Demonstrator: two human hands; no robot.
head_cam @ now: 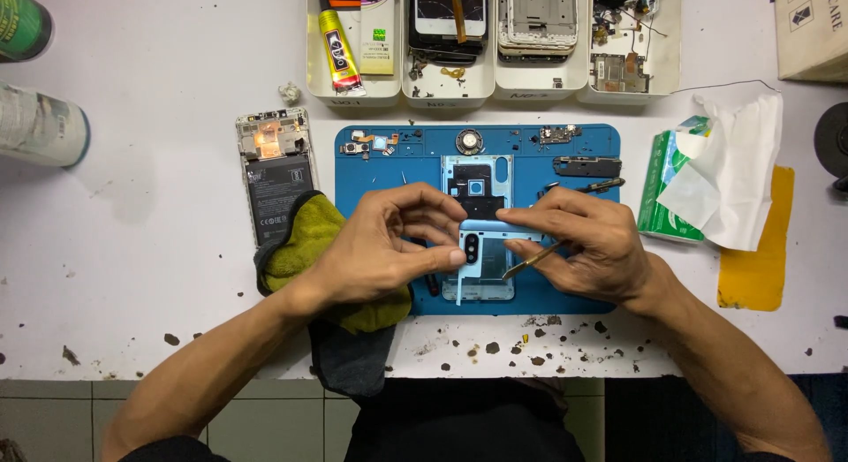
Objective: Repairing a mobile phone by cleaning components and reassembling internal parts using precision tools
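Head view: left hand (384,250) pinches the pale blue phone back cover (488,266) by its camera end, over the blue mat (583,285). Right hand (583,246) steadies cover's top edge w/ fingers, gripping tweezers (533,261), tips at cover. Opened phone (276,175) lies left; green cloth (309,246) under left wrist.

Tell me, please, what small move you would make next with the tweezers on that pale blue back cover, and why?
Probably ease the metal tweezers in the right hand a little left, toward the black camera window. Their tip rests on the pale blue plastic phone back cover just beside that window, and the left hand already steadies the cover there with thumb and fingers over the blue work mat.
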